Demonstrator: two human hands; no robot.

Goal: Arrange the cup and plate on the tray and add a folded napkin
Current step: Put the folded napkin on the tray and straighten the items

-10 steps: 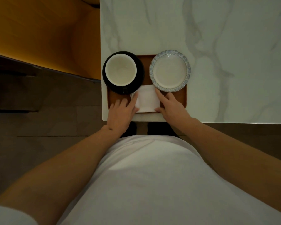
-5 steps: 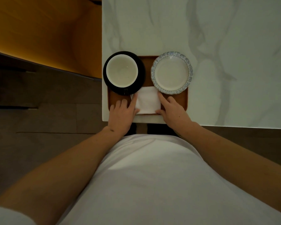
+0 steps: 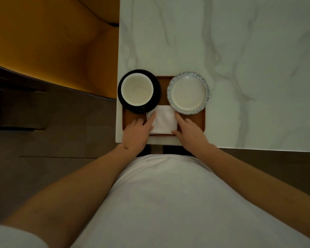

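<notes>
The left hand [image 3: 135, 134] is laid flat over the near left part of the tray [image 3: 200, 120], its fingers stretched forward and only loosely spread. Its index finger is extended along the left edge of the folded napkin [image 3: 164, 120] and is pressed against that edge; nothing is gripped by this hand. The right hand [image 3: 191, 134] is set on the other side in a matching pose: the index finger is pointed forward along the napkin's right edge and is touched to it, the thumb is placed at the napkin's near right corner, and the remaining fingers are relaxed on the tray surface. The napkin is thus bracketed between the two hands rather than pinched.

Both forearms are angled inward from the lower corners of the view, and the wrists are held low at the near edge of the white marble table [image 3: 240, 51].

The napkin is seen lying flat as a white rectangle in the near middle of the brown tray. The cup [image 3: 137, 89], white inside, is seated on a black saucer [image 3: 157, 94] at the tray's far left, the saucer overhanging the tray's left rim. The plate [image 3: 188, 93], pale with a blue patterned rim, is placed at the far right, its near edge just beside the napkin's far right corner. An orange seat [image 3: 52, 33] is visible left of the table.
</notes>
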